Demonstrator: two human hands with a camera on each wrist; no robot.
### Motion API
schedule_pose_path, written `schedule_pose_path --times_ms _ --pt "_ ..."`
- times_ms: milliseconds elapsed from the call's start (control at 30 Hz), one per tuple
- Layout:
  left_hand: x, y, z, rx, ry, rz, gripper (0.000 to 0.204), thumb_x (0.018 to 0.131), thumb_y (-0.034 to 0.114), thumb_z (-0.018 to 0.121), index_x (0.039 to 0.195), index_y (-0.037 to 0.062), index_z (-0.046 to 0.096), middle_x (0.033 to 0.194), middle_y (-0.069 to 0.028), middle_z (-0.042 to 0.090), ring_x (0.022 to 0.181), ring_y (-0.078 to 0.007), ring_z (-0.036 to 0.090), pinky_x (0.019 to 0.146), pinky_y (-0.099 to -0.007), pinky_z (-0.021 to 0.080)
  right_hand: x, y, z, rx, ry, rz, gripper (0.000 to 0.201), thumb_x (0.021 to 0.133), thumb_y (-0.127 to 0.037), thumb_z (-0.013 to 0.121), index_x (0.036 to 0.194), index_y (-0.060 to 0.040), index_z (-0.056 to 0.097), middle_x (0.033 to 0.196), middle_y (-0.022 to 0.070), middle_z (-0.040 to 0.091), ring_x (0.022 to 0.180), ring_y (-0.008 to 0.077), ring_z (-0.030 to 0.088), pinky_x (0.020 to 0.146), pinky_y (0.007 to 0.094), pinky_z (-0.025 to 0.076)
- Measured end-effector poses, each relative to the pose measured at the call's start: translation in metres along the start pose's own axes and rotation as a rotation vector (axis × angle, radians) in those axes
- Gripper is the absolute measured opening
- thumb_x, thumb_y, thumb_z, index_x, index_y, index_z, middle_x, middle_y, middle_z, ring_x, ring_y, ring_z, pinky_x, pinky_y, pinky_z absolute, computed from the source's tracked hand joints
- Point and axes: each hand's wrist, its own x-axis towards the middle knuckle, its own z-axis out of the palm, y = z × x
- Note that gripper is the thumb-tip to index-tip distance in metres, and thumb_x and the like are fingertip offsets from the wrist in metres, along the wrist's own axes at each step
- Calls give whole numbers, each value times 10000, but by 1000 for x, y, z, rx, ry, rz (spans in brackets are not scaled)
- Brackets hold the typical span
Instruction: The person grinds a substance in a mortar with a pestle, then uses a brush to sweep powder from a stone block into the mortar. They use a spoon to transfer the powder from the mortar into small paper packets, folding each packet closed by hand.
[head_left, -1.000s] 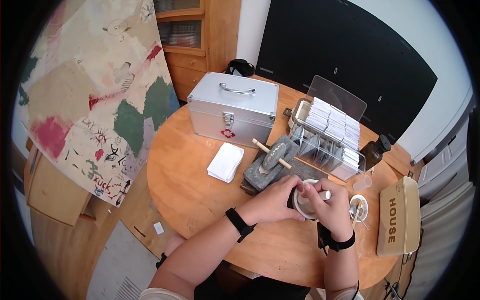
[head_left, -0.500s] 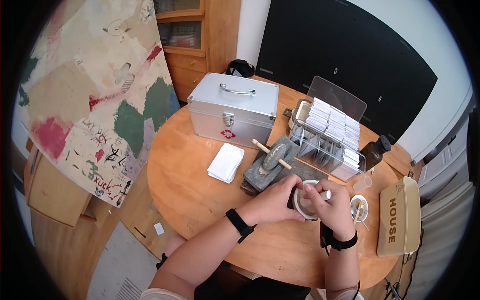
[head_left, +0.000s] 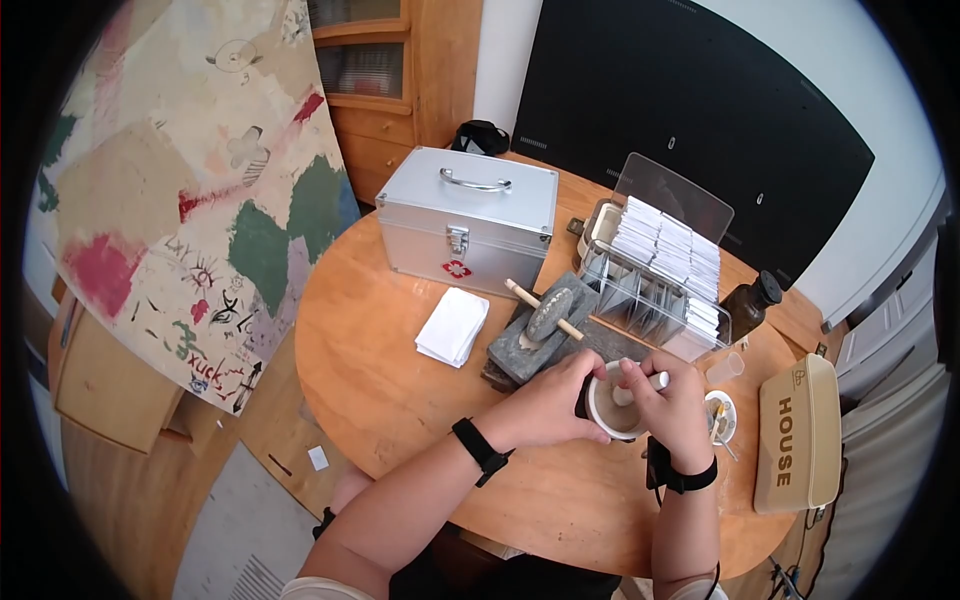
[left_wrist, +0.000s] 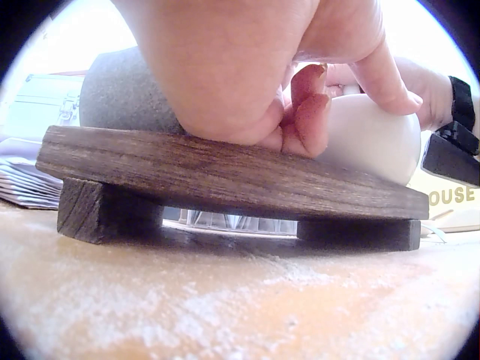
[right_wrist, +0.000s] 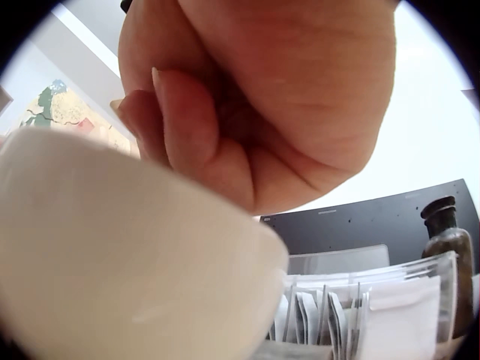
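A white mortar (head_left: 612, 410) stands on the round wooden table (head_left: 400, 390), at the near end of a dark wooden board (left_wrist: 225, 176). My left hand (head_left: 555, 400) grips the mortar's left side; its fingers (left_wrist: 307, 112) curl against the white mortar (left_wrist: 371, 135). My right hand (head_left: 665, 405) grips a white pestle (head_left: 645, 385) that dips into the bowl. In the right wrist view the fist (right_wrist: 255, 105) sits just above the mortar's rim (right_wrist: 135, 247).
A stone roller with a wooden handle (head_left: 545, 312) lies on a grey slab. Behind are a silver first-aid case (head_left: 465, 215), a clear box of white packets (head_left: 665, 270), a brown bottle (head_left: 750, 300). Folded white paper (head_left: 452, 325), a small dish (head_left: 720, 415) and a "HOUSE" tin (head_left: 795, 435) lie nearby.
My right hand and the pestle have shifted slightly up and right across the mortar, exposing more of the bowl's inside. My left hand stays on the mortar.
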Motion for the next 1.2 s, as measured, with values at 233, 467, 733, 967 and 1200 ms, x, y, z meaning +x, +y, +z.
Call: schedule_pose_path --times_ms 233,467,733,967,1200 --pt "0 2 -1 4 -1 3 761 685 205 977 1235 63 472 1128 -132 601 904 -242 597 784 -381 512 2 -1 -6 -50 38 -15 306 948 -219 786 761 4 691 640 84 698 554 123 625 527 294 478" --pt "0 -3 2 2 4 12 767 680 206 981 1235 62 472 1141 -140 602 921 -254 604 797 -384 514 2 -3 0 -36 58 -25 298 950 -217 782 765 1 696 646 85 699 562 123 630 535 291 483" --pt "0 -2 1 -1 1 4 769 678 213 984 1229 50 473 1157 -162 611 1007 -281 630 846 -393 523 0 -3 1 -44 42 -83 287 944 -208 786 768 -2 691 636 94 678 547 123 604 523 297 463" --pt "1 -6 3 27 45 79 775 680 219 985 1236 38 475 1191 -160 620 1023 -272 637 860 -390 530 -1 -3 7 -26 -1 -74 266 950 -198 778 791 2 704 674 103 707 599 155 672 560 296 500" --pt "0 -2 1 -4 13 25 803 679 234 989 1270 32 483 1220 -158 626 1038 -274 633 856 -386 531 -3 -12 4 0 -18 -86 248 959 -199 768 824 4 723 704 110 720 632 169 690 597 300 517"
